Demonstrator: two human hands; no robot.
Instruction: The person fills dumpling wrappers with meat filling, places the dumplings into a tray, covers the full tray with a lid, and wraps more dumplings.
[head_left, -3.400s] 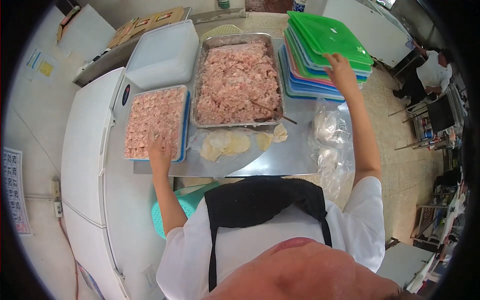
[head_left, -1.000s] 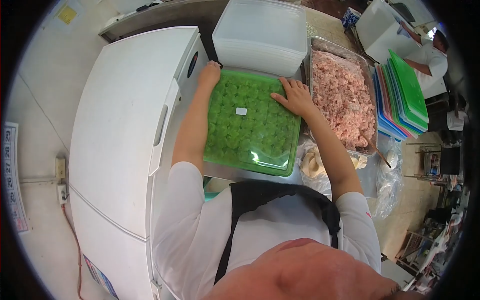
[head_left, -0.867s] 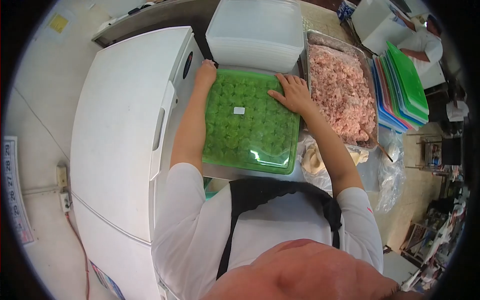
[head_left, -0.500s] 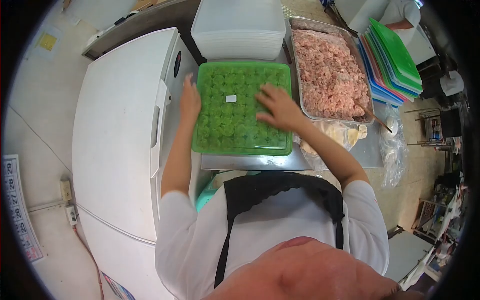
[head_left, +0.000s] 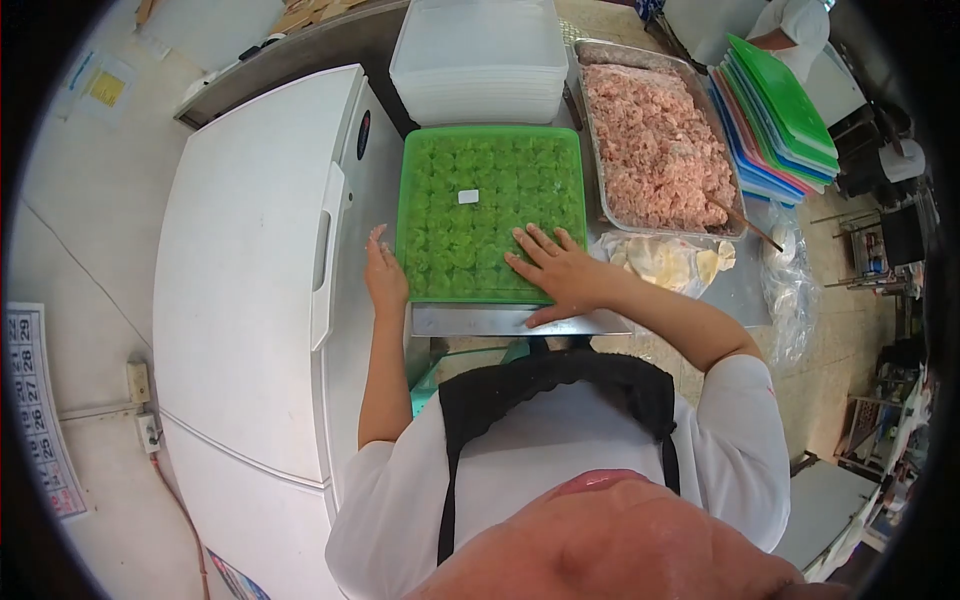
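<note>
A green lid [head_left: 480, 232] with a small white label covers a tray of round portions on the metal table [head_left: 450, 320]. My right hand [head_left: 562, 275] lies with spread fingers on the lid's near right part, its thumb at the front edge. At the lid's left side is my left hand [head_left: 386, 275], fingers up and holding nothing, its palm edge near the lid's side. To the right stands a metal pan [head_left: 597, 165] full of ground meat [head_left: 655, 150] with a wooden stick [head_left: 745, 222]. Pale round pieces [head_left: 665, 262] on plastic lie in front of the pan.
White stacked containers [head_left: 478, 60] stand behind the green lid. A stack of coloured lids [head_left: 780, 110] is at the back right, with a plastic bag [head_left: 785, 270] in front. The white freezer [head_left: 250, 260] borders the left. Another person [head_left: 790, 35] is beyond the table.
Both hands have moved down toward the lid's near edge; the right slid from its upper right. Earlier, the tray at the left was uncovered and the right hand was at the coloured lids.
</note>
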